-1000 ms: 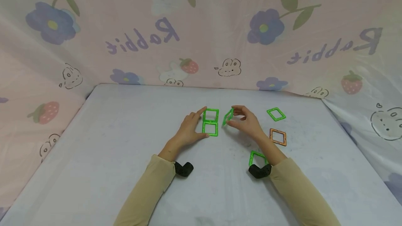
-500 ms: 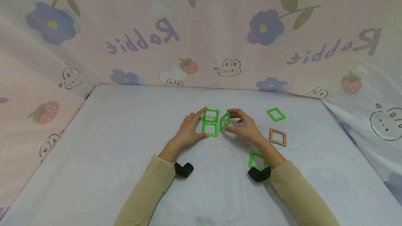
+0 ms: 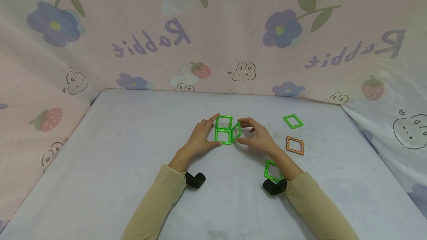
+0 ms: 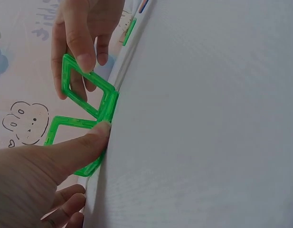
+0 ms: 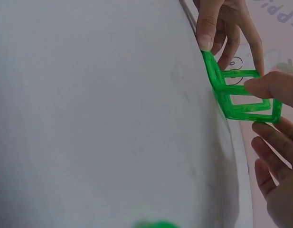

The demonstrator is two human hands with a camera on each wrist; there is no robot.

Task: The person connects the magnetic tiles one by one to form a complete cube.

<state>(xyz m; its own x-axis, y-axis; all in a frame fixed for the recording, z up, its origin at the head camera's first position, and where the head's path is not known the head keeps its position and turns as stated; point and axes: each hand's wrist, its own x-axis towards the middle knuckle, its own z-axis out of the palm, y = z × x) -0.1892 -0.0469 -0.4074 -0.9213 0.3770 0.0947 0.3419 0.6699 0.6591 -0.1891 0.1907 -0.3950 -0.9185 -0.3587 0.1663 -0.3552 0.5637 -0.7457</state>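
In the head view, two green square magnetic tiles meet along one edge. The nearer tile [image 3: 227, 144] lies flat; the farther tile [image 3: 224, 116] looks raised upright behind it. My left hand [image 3: 200, 134] holds the pair from the left, its thumb on the near edge and index finger at the far top corner. On the pair's right side, my right hand [image 3: 260, 136] pinches a third green tile [image 4: 80, 102] between thumb and fingers. That tile stands upright, its lower edge against the flat one. In the right wrist view, fingertips partly cover the held tile [image 5: 253, 117].
To the right on the white table [image 3: 100, 177] lie a loose green tile [image 3: 288, 122] and an orange tile [image 3: 287, 143]. Another green tile [image 3: 267, 169] is partly hidden below my right wrist. A printed curtain [image 3: 213, 29] rises behind the table.
My right hand has moved left and nearer, bringing its green tile from a gap away up against the pair and turning it more upright. My left hand and the pair have stayed put.
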